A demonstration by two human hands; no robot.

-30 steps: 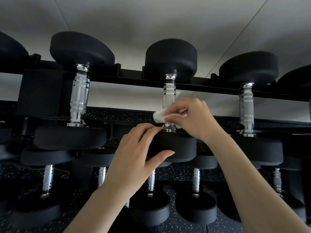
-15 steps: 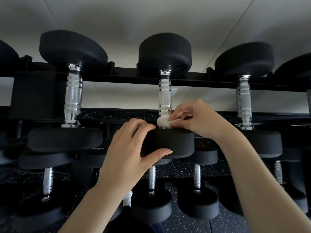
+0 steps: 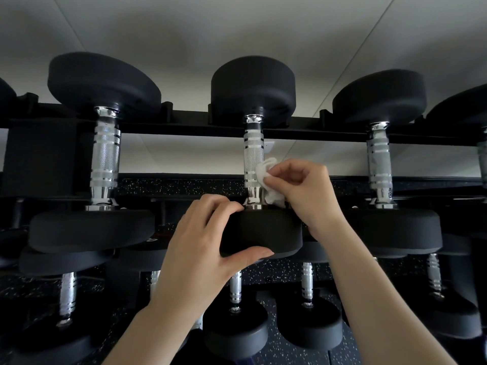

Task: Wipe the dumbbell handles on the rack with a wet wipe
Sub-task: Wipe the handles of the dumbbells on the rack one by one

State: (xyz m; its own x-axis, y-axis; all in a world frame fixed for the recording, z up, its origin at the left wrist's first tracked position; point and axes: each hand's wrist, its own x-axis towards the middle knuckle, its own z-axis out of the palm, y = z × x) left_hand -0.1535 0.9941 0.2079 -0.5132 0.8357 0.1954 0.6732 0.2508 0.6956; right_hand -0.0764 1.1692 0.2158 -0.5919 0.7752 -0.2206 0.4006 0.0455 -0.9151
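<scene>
Left hand (image 3: 203,248): nearest the camera; its grip is wrapped round the near head (image 3: 263,234) of the middle dumbbell, fingers on top, thumb under the rim.
Near head: black and matte, probably rubber-coated and heavy; it likely offers good friction, so bracing here should stop the bar rolling.
Right hand (image 3: 305,188): just beyond the head, its grip pinching the wet wipe (image 3: 268,180) between thumb and fingers.
Wet wipe: white, crumpled, soft and limp; it touches the lower right side of the handle (image 3: 253,159) and will mould round it if bunched firmly.
Handle: chrome, stiff, knurled between smooth bands; the knurling may snag thin tissue.
Rack (image 3: 184,127): black rail behind, carrying neighbouring dumbbells well apart.
</scene>
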